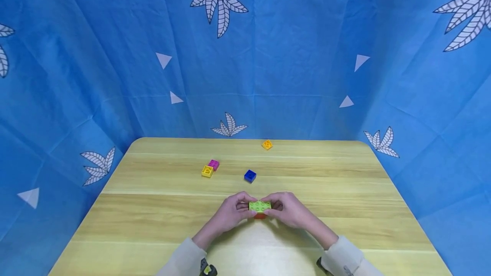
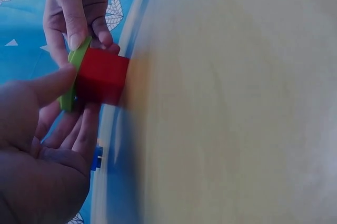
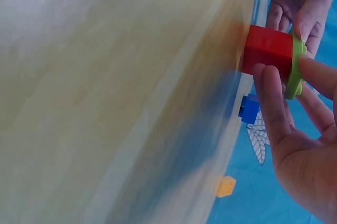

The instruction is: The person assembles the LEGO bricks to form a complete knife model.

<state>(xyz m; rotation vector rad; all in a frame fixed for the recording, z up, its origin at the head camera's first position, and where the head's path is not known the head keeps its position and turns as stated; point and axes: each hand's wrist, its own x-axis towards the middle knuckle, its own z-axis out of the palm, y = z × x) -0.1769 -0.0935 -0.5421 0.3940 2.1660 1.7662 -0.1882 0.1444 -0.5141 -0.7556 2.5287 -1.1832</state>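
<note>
Green plastic sits between both hands: a flat lime-green plate (image 1: 259, 205) lies on top of a red brick (image 1: 260, 215), and the pair rests on the table (image 1: 153, 225) just ahead of the person's sleeves. The left hand (image 1: 232, 212) pinches the left end of the plate with thumb and fingertips curled in; the right hand (image 1: 289, 210) pinches the right end the same way. By my reading, the step in hand is seating the plate on the brick. The next move probably calls for an even downward press from both ends, with the plate kept level so the studs line up.

Beyond the hands, a short way off, a blue brick (image 1: 250, 176) lies slightly left of the fingertips. Further out and to the left, a yellow brick (image 1: 207, 171) and a pink brick (image 1: 213, 165) lie just beside each other, perhaps touching. An orange brick (image 1: 267, 144) sits farthest away near the table's back edge, before the blue leaf-printed cloth (image 1: 268, 54).

The head view barely shows the red brick, only a sliver under the plate. The left wrist view shows its full side (image 2: 102, 77), the thin plate edge (image 2: 71, 79) and the brick's base against the table. The right wrist view also catches the blue brick (image 3: 249, 109) and the orange one (image 3: 226, 186), but neither wrist view shows the yellow and pink bricks.
</note>
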